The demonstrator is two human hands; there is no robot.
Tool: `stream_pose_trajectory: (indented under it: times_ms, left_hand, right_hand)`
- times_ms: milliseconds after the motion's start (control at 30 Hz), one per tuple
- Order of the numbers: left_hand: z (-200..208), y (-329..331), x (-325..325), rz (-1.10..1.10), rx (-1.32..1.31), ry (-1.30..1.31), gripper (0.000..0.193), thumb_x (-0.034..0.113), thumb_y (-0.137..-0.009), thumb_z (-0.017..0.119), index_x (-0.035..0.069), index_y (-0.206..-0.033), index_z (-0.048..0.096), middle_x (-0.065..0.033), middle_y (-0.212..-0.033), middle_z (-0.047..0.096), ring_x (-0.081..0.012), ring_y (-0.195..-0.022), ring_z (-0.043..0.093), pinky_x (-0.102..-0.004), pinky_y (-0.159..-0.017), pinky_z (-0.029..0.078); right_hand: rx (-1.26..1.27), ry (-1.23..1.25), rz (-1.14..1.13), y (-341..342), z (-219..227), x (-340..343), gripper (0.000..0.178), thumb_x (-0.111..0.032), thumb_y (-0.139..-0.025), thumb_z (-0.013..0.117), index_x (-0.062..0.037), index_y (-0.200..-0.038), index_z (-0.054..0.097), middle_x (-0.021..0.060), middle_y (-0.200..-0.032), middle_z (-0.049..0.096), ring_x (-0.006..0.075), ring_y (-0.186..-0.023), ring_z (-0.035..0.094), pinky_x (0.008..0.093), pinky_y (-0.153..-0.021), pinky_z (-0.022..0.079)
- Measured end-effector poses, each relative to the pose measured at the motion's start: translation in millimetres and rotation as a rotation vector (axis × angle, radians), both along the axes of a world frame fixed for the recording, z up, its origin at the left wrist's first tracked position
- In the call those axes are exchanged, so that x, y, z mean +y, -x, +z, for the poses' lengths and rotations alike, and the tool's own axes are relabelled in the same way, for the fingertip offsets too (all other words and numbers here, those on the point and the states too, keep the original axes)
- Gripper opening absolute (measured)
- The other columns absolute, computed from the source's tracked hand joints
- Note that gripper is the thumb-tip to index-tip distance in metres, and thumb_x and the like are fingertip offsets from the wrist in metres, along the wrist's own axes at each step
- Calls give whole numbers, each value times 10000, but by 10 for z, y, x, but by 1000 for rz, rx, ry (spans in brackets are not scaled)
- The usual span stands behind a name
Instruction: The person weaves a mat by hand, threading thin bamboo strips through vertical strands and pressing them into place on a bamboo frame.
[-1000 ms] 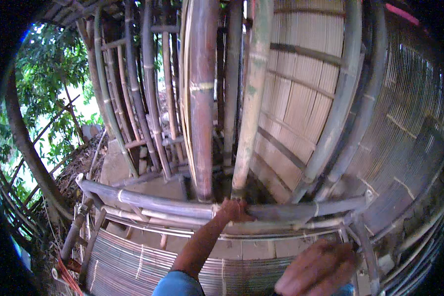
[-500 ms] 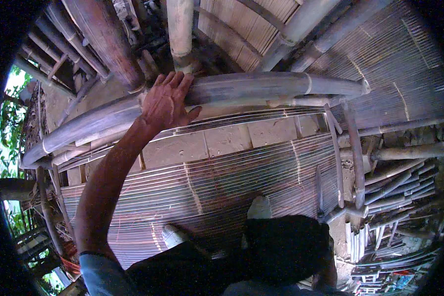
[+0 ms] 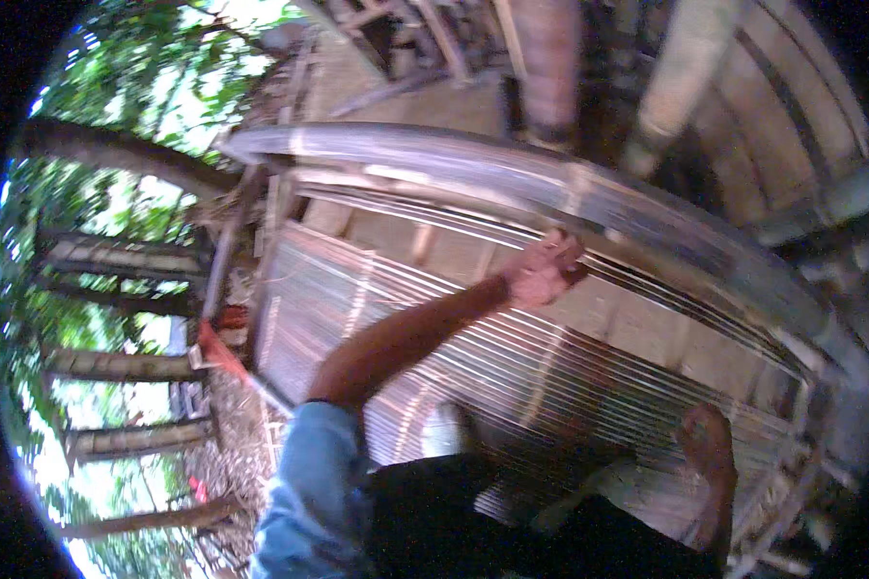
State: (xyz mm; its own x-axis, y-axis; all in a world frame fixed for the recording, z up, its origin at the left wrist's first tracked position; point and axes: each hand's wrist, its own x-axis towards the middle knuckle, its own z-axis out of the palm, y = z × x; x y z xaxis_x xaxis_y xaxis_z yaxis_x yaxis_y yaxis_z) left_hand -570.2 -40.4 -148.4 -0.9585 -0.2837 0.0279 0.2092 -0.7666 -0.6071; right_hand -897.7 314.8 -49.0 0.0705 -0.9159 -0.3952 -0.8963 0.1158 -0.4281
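My left hand point(image 3: 548, 269) hangs just below a thick bamboo pole point(image 3: 434, 152), clear of it, with its fingers curled in and nothing visible in them. Under that hand run thin, pale split-bamboo strips along a gap in the frame. My right hand point(image 3: 707, 439) is low on the right, over the slatted bamboo floor point(image 3: 512, 347). Motion smears its fingers, so I cannot make out whether it holds anything. My light-coloured shoe point(image 3: 446, 430) stands on the slats.
Upright bamboo posts point(image 3: 690, 72) rise beyond the pole. At the left, a bamboo rail point(image 3: 230, 246) edges the platform, with an orange-red cloth or plastic strip point(image 3: 220, 349) near it. Further out are log beams point(image 3: 126, 365) and green leaves.
My left hand has left the top of the bamboo pole and its fingers have curled. The view has swung left, bringing in the leaves and log beams. My right hand now shows more clearly.
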Motion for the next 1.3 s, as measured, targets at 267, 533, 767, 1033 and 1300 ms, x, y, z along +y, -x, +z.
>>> stream_pose_trajectory:
  times_ms: [267, 533, 767, 1033, 1300]
  left_hand:
    - [639, 78, 5, -286, 814, -2164, 351, 273, -802, 589, 61, -1078, 636, -141, -1132, 614, -298, -1129, 541, -455, -942, 426]
    - [407, 53, 152, -250, 1030, -2183, 405, 312, -856, 592, 36, -1151, 576, -182, -1219, 578, -336, -1137, 560, -497, -895, 445]
    - [711, 111, 229, 298, 1318, -2633, 509, 560, -932, 525, 84, -1051, 660, -178, -1031, 658, -339, -1009, 627, -473, -874, 455]
    - [567, 142, 208, 13, 1356, -2568, 580, 598, -868, 590, 54, -670, 595, -175, -677, 601, -356, -705, 637, -475, -646, 486]
    - [564, 57, 350, 222, 1338, -2628, 503, 569, -904, 555, 89, -780, 644, -155, -652, 615, -375, -669, 645, -467, -603, 491]
  right_hand:
    - [-76, -123, -161, 48, 116, 452, 334, -215, -715, 835, -51, -917, 625, 129, -992, 648, 310, -935, 631, 400, -877, 492]
    - [-206, -220, -175, -85, 447, 578, 416, -239, -721, 838, -44, -1023, 628, 148, -1078, 651, 324, -1004, 628, 420, -923, 480]
    - [-445, -342, -73, 13, 668, 544, 494, -260, -727, 840, -38, -1115, 630, 164, -1154, 653, 336, -1064, 626, 438, -964, 470]
    - [159, 506, -385, 292, 31, -920, 347, -251, -941, 640, -41, -1213, 595, 151, -1254, 577, 340, -1248, 492, 420, -1083, 365]
    - [-41, 417, -357, 441, -528, -953, 348, -364, -929, 627, -27, -1012, 608, 171, -1036, 624, 342, -951, 594, 467, -861, 442]
